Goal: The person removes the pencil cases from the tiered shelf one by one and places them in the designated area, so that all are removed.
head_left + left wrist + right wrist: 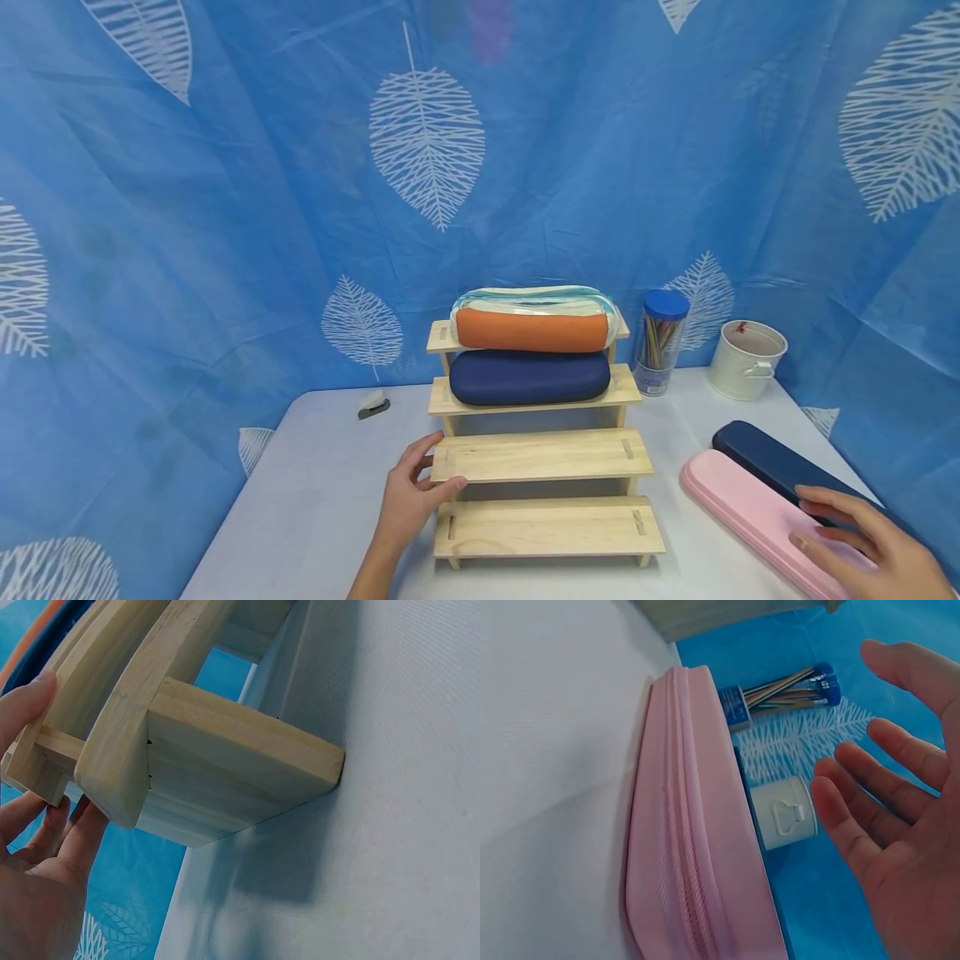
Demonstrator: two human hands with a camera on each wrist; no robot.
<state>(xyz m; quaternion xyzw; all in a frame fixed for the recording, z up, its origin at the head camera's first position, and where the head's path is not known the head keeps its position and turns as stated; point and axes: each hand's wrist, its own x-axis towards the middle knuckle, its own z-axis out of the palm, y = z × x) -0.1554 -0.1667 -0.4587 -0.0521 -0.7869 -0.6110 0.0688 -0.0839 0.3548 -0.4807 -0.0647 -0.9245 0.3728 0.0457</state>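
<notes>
A tiered wooden rack [542,455] stands on the table. My left hand [408,492] grips the left end of its second step from the bottom, thumb at the front edge and fingers behind. In the left wrist view the thumb [30,705] lies along the board. On the right, my right hand [873,542] hovers over a pink zippered pencil case [757,508], its fingers apart and loosely bent around nothing. A dark blue case [780,458] lies alongside the pink one. Higher on the rack sit a navy case [529,377] and an orange-and-clear pencil pouch [531,330].
Behind the rack's right side stand a clear tube of pencils with a blue lid [666,305] and a white metal pail [746,360]. A small stapler-like object [373,406] lies at the back left. A blue leaf-patterned cloth [285,208] hangs around the white table [315,475].
</notes>
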